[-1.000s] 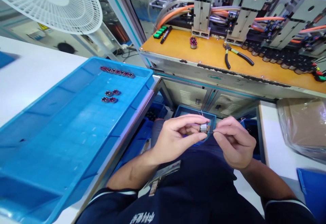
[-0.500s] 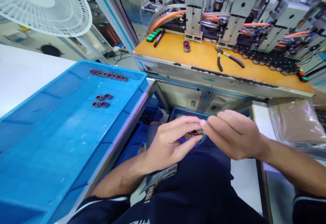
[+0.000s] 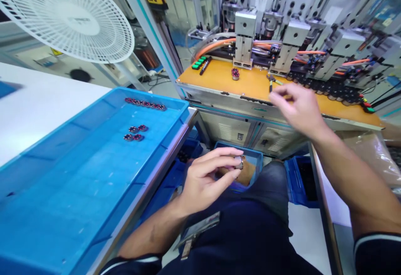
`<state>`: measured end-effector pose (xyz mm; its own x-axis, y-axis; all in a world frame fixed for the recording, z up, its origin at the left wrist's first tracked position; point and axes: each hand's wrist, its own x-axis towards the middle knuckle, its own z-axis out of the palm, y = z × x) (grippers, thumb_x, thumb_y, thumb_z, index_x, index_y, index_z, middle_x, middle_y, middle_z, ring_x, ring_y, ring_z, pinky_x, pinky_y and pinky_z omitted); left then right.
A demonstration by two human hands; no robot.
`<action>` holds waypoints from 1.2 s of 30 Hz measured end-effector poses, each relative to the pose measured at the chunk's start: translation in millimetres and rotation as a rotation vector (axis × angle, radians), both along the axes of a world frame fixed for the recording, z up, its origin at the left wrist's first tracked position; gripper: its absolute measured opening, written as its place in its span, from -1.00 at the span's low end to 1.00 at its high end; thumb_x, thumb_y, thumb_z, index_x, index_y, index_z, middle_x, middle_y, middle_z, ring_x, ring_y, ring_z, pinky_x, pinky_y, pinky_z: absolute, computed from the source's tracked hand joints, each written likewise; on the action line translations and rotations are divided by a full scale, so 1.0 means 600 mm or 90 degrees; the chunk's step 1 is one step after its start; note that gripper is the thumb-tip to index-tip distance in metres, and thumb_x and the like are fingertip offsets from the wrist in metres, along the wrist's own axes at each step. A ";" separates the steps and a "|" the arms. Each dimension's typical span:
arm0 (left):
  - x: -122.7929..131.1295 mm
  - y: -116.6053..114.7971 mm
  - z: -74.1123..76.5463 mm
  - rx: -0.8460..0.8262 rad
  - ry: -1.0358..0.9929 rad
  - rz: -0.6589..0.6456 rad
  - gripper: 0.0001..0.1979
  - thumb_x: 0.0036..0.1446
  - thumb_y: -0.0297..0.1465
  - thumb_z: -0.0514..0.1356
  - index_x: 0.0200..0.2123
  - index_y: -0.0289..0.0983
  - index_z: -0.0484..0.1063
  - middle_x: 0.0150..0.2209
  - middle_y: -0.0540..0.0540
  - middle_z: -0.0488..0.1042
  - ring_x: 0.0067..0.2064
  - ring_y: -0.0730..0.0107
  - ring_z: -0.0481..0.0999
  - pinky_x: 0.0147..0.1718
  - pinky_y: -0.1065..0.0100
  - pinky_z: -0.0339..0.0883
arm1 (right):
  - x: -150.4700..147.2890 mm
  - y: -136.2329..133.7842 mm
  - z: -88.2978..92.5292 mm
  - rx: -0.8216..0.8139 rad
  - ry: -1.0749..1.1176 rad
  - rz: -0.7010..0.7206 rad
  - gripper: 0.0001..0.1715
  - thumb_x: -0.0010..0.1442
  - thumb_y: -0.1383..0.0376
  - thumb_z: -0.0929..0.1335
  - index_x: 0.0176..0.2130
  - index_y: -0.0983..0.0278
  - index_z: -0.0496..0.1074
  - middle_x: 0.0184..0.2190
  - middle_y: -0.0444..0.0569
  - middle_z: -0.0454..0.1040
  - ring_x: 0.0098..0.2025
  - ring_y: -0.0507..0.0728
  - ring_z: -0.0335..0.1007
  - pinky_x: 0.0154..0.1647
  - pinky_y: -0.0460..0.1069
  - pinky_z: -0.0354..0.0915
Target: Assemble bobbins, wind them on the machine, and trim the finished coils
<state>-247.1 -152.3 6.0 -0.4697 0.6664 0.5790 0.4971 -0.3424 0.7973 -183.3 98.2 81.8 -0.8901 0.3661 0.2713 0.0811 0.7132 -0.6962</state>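
Observation:
My left hand [image 3: 208, 175] pinches a small round motor stator [image 3: 239, 163] between thumb and fingertips, in front of my lap. Its metal side shows, and my fingers cover part of it. My right hand [image 3: 296, 106] reaches over the front of the orange bench top, fingers bent and thumb apart, with nothing visible in it. Just beyond its fingertips lie the diagonal cutting pliers [image 3: 271, 82], partly hidden by the hand; whether they touch I cannot tell. A single red-topped stator [image 3: 235, 74] stands on the bench left of the pliers.
On the left is a large blue tray [image 3: 94, 175] holding a row of stators [image 3: 145, 104] and a small group of stators [image 3: 134, 133]. Machine fixtures [image 3: 244, 37] line the bench's back, with a marker [image 3: 205, 65] beside green buttons [image 3: 199, 62]. A blue bin [image 3: 258, 158] sits below my hands.
My right hand has left the left hand and moved forward and right to the pliers. My left hand still holds the stator. The view has tilted up slightly.

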 end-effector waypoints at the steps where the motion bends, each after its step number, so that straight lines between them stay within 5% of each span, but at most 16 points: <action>1: 0.000 0.000 -0.001 0.001 -0.007 0.006 -0.79 0.07 -0.58 0.32 -0.21 -0.26 0.59 -0.12 -0.24 0.62 -0.15 0.26 0.63 -0.18 0.30 0.55 | -0.029 0.031 -0.001 0.035 0.019 -0.064 -0.63 0.33 0.17 0.26 -0.04 0.38 0.43 -0.03 0.18 0.47 0.07 0.26 0.35 0.18 0.21 0.19; 3: 0.000 0.000 -0.002 0.004 -0.019 0.020 -0.78 0.07 -0.59 0.32 -0.21 -0.26 0.59 -0.12 -0.23 0.62 -0.14 0.26 0.63 -0.17 0.30 0.54 | -0.081 0.082 -0.011 0.200 -0.033 -0.248 -0.41 0.21 0.10 0.38 0.09 0.44 0.36 0.09 0.32 0.38 0.18 0.39 0.26 0.22 0.29 0.13; 6: -0.003 -0.004 -0.004 0.017 -0.027 0.047 -0.77 0.06 -0.60 0.32 -0.21 -0.25 0.60 -0.11 -0.21 0.62 -0.12 0.26 0.62 -0.17 0.30 0.53 | -0.124 0.119 -0.034 0.289 -0.225 -0.367 -0.09 0.12 -0.07 0.42 0.19 0.49 0.23 0.13 0.46 0.32 0.19 0.53 0.24 0.16 0.41 0.15; 11: -0.015 -0.015 -0.007 0.028 -0.033 0.110 -0.83 0.07 -0.56 0.33 -0.24 -0.27 0.60 -0.12 -0.23 0.62 -0.12 0.25 0.62 -0.20 0.31 0.54 | -0.095 0.131 -0.042 0.378 -0.287 -0.241 -0.29 0.22 -0.05 0.32 0.08 0.48 0.33 -0.08 0.38 0.46 0.00 0.47 0.41 0.03 0.35 0.29; 14: -0.021 -0.019 -0.012 0.024 -0.062 0.118 -0.84 0.08 -0.54 0.33 -0.23 -0.27 0.60 -0.11 -0.23 0.61 -0.12 0.26 0.62 -0.21 0.32 0.55 | -0.043 0.140 -0.040 0.408 -0.276 -0.139 -0.27 0.06 -0.05 0.45 0.07 0.32 0.36 -0.13 0.23 0.46 -0.04 0.47 0.40 0.01 0.36 0.31; 17: -0.023 -0.017 -0.019 0.032 -0.097 0.113 -0.82 0.08 -0.55 0.33 -0.22 -0.26 0.60 -0.09 -0.22 0.60 -0.12 0.28 0.62 -0.21 0.32 0.55 | 0.026 0.120 -0.054 0.415 -0.149 -0.063 -0.32 -0.09 0.18 0.52 0.05 0.16 0.41 -0.14 0.15 0.41 -0.03 0.48 0.35 0.04 0.39 0.28; 20: -0.024 -0.012 -0.022 0.026 -0.103 0.106 -0.83 0.09 -0.53 0.33 -0.21 -0.27 0.59 -0.08 -0.23 0.60 -0.11 0.26 0.62 -0.20 0.31 0.55 | 0.105 0.047 -0.079 0.286 -0.022 -0.010 -0.33 0.00 0.30 0.45 0.12 0.06 0.37 -0.15 0.10 0.39 -0.09 0.37 0.37 0.00 0.31 0.33; 23: -0.023 -0.005 -0.019 0.023 -0.087 0.105 -0.85 0.09 -0.52 0.33 -0.22 -0.28 0.59 -0.10 -0.24 0.61 -0.12 0.27 0.62 -0.23 0.33 0.55 | 0.173 -0.053 -0.103 0.030 0.024 0.062 -0.29 0.12 0.37 0.41 0.22 0.07 0.26 -0.16 0.01 0.44 -0.23 0.20 0.46 -0.14 0.16 0.45; 28: -0.017 0.001 -0.011 0.025 -0.069 0.096 -0.81 0.08 -0.57 0.33 -0.22 -0.26 0.59 -0.10 -0.21 0.61 -0.11 0.29 0.61 -0.27 0.40 0.54 | 0.211 -0.161 -0.130 -0.382 0.015 0.269 -0.18 0.26 0.50 0.27 0.36 -0.01 0.01 -0.09 0.00 0.42 -0.22 0.03 0.46 -0.17 -0.02 0.50; 32: -0.012 -0.002 -0.009 0.010 -0.057 0.097 -0.81 0.08 -0.57 0.33 -0.21 -0.26 0.59 -0.09 -0.21 0.61 -0.11 0.29 0.61 -0.25 0.38 0.54 | 0.200 -0.171 -0.147 -0.469 0.005 0.314 -0.22 0.30 0.44 0.28 0.37 0.00 0.00 0.02 0.06 0.40 0.01 0.11 0.45 0.11 0.14 0.40; 36: -0.011 -0.007 -0.010 0.004 -0.043 0.102 -0.82 0.09 -0.55 0.32 -0.21 -0.26 0.59 -0.09 -0.22 0.61 -0.12 0.27 0.62 -0.24 0.35 0.54 | 0.192 -0.170 -0.152 -0.463 0.008 0.345 -0.23 0.32 0.41 0.27 0.38 -0.01 -0.03 0.04 0.07 0.39 0.07 0.13 0.42 0.14 0.17 0.37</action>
